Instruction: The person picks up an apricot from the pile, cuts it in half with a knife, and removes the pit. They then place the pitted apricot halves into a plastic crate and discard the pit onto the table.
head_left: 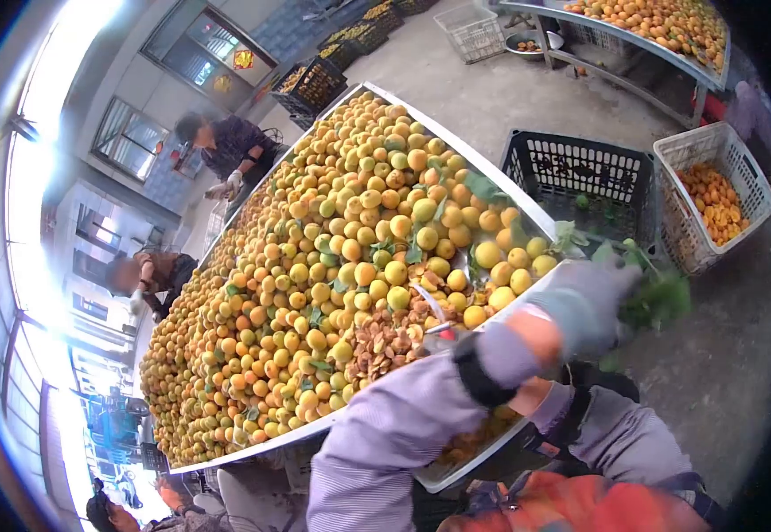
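My left hand (585, 306), in a grey glove, reaches across to the right past the table's near corner. It is closed on a bunch of green leaves (660, 297), which is blurred by motion. My right forearm (536, 399) passes under the left one, and that hand is hidden behind the left sleeve. Just beyond the left sleeve, a curved pale blade with a red handle (444, 333) shows at the table edge; what holds it, if anything, is hidden. Beside it lies a heap of brown apricot pits (385, 346). Yellow-orange apricots (315, 266) cover the white-rimmed table.
A black crate (580, 164) with some leaves inside stands beyond the corner. Next to it is a white crate (713, 204) of orange apricot pieces. Another fruit table (660, 27) is at top right. Co-workers (226, 155) stand along the far left side.
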{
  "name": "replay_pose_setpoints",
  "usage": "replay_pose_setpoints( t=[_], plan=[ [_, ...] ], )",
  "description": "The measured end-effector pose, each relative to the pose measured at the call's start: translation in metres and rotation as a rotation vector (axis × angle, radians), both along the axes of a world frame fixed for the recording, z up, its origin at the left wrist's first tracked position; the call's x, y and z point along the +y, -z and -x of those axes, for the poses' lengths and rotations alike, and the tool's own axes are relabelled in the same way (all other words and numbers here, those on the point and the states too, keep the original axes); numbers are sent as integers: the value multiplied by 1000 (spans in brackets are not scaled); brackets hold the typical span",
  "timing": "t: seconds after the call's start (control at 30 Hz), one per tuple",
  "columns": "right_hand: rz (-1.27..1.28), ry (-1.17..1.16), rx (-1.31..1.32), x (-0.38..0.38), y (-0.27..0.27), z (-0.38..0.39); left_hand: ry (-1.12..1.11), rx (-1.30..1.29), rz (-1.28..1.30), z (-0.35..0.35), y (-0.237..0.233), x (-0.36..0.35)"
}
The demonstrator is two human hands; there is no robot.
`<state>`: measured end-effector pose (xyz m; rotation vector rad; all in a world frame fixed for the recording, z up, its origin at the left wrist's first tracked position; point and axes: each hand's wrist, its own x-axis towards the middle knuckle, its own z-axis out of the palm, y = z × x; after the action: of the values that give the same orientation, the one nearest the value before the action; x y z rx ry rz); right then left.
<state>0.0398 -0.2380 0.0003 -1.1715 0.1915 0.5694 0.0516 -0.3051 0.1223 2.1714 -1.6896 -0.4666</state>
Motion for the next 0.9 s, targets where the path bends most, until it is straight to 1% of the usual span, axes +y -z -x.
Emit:
replay_pose_setpoints(
  t=[0.03,0.07,0.13,0.2,0.27,0.3,0.33,0.4,0.43,0.47,0.5,0.53,0.57,0.6,0.63,0.67,0.7,0.73,0.77,0.8,0.83,0.87,0.9],
  plan=[
    [2,-2,-3,-1,0,1,-7,-114,-91,10,6,-11],
    [-3,1,0,0,0,1,2,-116,-89,13,4,-17],
    [-9,-1,2,0,1,2,-78,8,-67,17,0,-23],
    [-10,-1,16,-3,0,0,-145,-10,-70,14,-5,-20],
    [-12,14,52,-10,-3,-4,-112,-168,107,5,-4,-12],
    [-13,26,75,-15,-5,-5,-74,-249,258,1,2,-8],
    [-15,42,106,-19,-7,-6,-93,-252,257,4,-1,-3],
    [0,56,164,-28,-9,-8,-145,-142,429,12,-10,10],
    [5,69,184,-29,-7,-10,-158,-88,439,12,-13,19],
    [39,48,210,-31,-1,-11,-173,-94,444,11,-17,30],
    [73,27,236,-34,4,-12,-232,-12,523,9,-20,42],
    [20,100,142,-33,6,-11,-289,73,601,8,-23,56],
    [-31,173,49,-33,6,-9,-322,32,649,3,-17,73],
    [-81,246,-44,-34,6,-7,-426,20,654,-2,-7,91],
    [-134,321,-137,-34,4,-5,-513,27,595,-6,-4,112],
    [-209,381,-69,-36,-12,-4,-579,173,629,-16,15,136],
    [-284,447,-3,-37,-27,-3,-675,111,605,-27,32,161],
    [-277,446,0,-38,-29,-5,-817,217,596,-36,35,183],
    [-262,437,-5,-39,-30,-6,-949,203,637,-50,46,209],
    [-249,431,-12,-39,-30,-8,-1058,291,690,-66,59,239],
    [-268,460,-19,-39,-31,-8,-1136,262,653,-79,60,265],
    [-263,455,-15,-39,-34,-9,-1111,0,580,-103,90,310],
    [-258,458,2,-38,-37,-9,-1231,144,565,-100,76,322]
  ],
)
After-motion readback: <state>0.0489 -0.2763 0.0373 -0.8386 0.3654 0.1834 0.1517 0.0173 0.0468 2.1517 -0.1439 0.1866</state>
